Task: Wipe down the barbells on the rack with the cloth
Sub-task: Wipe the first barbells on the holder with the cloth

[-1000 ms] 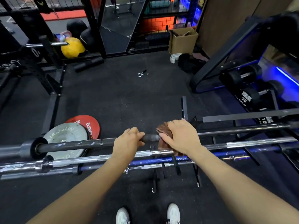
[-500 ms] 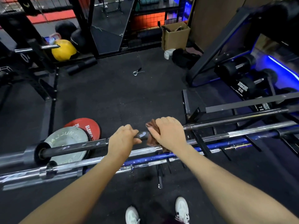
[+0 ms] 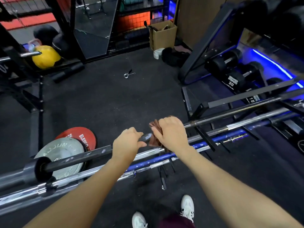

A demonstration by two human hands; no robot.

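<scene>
Head view: left hand point(image 3: 127, 142) fingers curled round black barbell point(image 3: 79, 159); right hand point(image 3: 171, 134) beside it, fingers wrapping brown cloth point(image 3: 153, 129) round bar. Mid-wipe; next, likely slide cloth along shaft.

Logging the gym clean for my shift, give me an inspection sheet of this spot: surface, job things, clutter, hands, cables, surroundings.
Surface: dark rubber floor.
Job's things: black bar on the rack, chrome bar and blue bar nearer the person; brown cloth wrapped on the black bar.
Clutter: collar clip on the floor; red plate, grey plate.
Hands: left hand grips the black bar; right hand holds the cloth.
Cables: nothing seen.
Surroundings: dumbbells, cardboard box, yellow ball.
</scene>
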